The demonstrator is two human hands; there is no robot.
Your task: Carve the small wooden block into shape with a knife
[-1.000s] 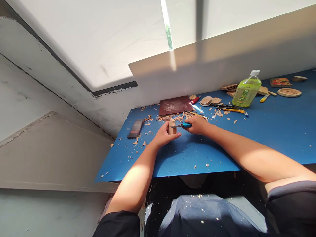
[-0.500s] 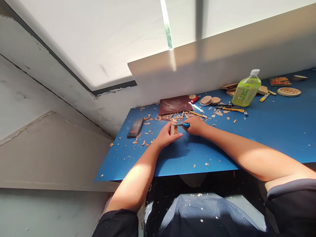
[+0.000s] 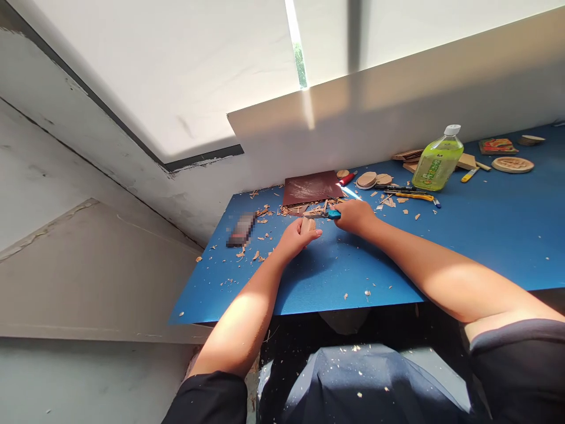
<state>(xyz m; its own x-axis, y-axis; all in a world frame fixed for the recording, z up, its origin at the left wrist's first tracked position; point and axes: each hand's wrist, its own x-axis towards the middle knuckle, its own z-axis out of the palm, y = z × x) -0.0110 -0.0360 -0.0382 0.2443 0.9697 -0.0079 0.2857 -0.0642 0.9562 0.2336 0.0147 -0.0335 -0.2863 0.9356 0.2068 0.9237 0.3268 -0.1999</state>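
wood (image 3: 308, 225) pinched in left hand (image 3: 293, 239), seemingly to steady it, and right hand (image 3: 356, 217) clenches a knife (image 3: 333, 215) just beside that wood!

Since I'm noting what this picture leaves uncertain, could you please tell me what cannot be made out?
All in the head view:
Wood piece: partly hidden by the left hand.
Knife handle: partly covered by the right hand.
Dark object: pixelated, so unidentifiable.
Bottle label: small lettering too tiny to read.
Wood blocks: partly hidden behind the bottle.
Left sleeve: cut off by the bottom edge.
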